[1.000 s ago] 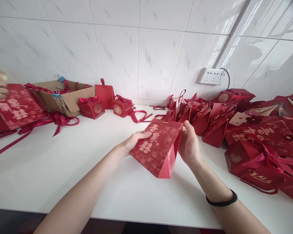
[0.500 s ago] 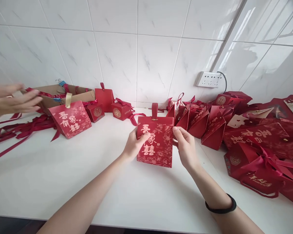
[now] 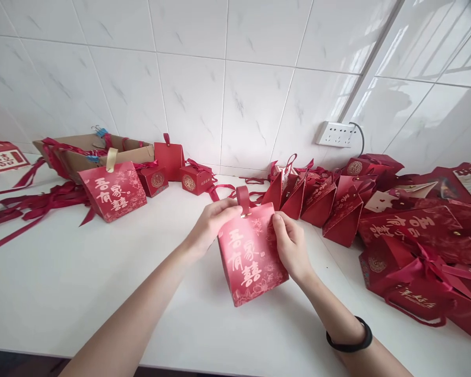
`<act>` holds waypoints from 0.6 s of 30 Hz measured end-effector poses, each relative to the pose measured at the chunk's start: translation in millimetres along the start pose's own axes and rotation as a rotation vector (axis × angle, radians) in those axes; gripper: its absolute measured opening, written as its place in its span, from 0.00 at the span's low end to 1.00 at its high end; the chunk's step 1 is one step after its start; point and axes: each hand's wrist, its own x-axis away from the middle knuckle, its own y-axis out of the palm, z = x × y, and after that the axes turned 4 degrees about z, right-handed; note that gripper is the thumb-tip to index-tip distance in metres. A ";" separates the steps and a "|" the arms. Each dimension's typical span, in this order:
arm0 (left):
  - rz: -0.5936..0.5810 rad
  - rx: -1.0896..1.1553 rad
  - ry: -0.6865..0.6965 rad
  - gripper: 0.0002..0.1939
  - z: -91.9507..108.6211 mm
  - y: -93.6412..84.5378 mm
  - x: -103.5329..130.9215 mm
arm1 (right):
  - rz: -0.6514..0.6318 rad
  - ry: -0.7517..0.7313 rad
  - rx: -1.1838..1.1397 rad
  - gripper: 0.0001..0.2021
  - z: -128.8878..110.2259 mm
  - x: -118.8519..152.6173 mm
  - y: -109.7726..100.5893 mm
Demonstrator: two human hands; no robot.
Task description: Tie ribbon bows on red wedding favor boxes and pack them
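A red gift box (image 3: 255,262) with pale characters, flower print and a red strap handle (image 3: 243,199) is held in front of me, tilted. My left hand (image 3: 215,220) pinches its upper left edge, thumb beside the foot of the strap. On the upper right edge, my right hand (image 3: 292,243) grips with the thumb on the front and the fingers behind, out of sight. Farther left on the table stands a similar box (image 3: 115,191) with a cream strap.
A cardboard tray (image 3: 137,153) with ribbons and blue clips stands back left, near loose ribbons (image 3: 43,201). Small red boxes (image 3: 196,180) line the wall. Several folded red boxes (image 3: 347,214) crowd the right side, below a power strip (image 3: 337,134).
The box has tilted, its bottom coming nearer me. My left hand has moved from its side up to the top edge by the strap. Another person's hand at far left has left the view.
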 end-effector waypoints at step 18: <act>-0.011 -0.296 0.214 0.11 14.0 9.3 13.6 | -0.149 0.012 -0.113 0.11 -24.6 4.4 -9.9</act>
